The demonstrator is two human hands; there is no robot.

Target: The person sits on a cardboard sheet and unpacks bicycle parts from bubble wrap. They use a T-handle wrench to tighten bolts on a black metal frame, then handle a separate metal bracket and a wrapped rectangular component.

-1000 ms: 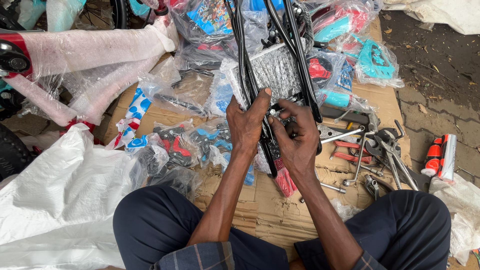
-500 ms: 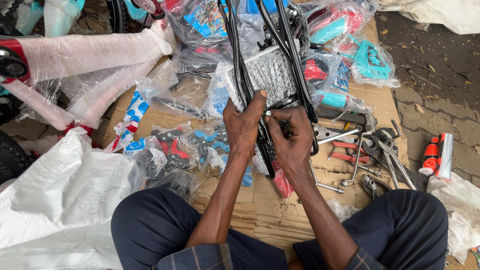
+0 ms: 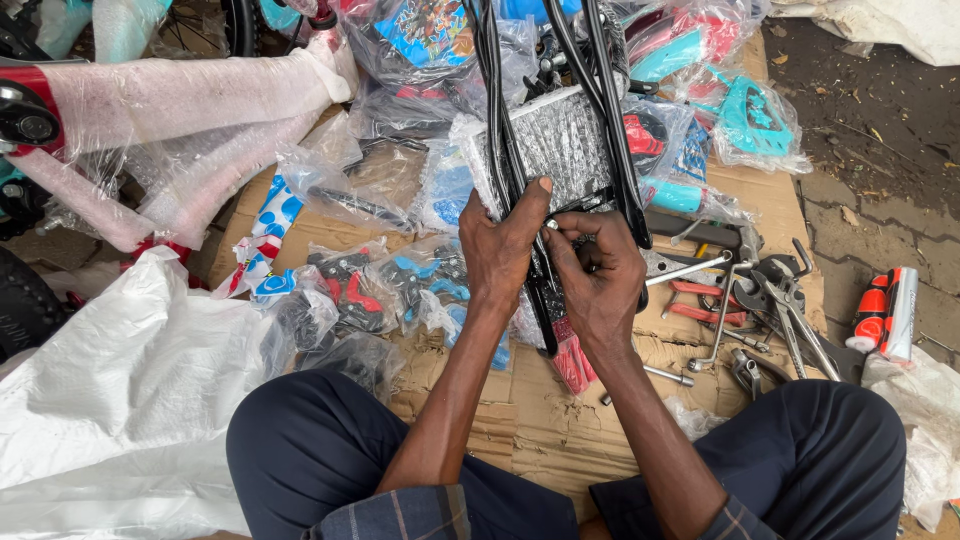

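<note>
Both hands, left hand (image 3: 503, 250) and right hand (image 3: 598, 275), slightly higher on black frame (image 3: 500, 140) than before.

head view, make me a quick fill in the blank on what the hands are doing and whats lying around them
1. Both hands, left hand and right hand, grip a ____ metal frame.
2. The hand tools lie to the person's ____ side.
3. Everything rests on flattened ____.
4. The white sack lies beside the person's ____ knee.

Missing words: black; right; cardboard; left
</note>
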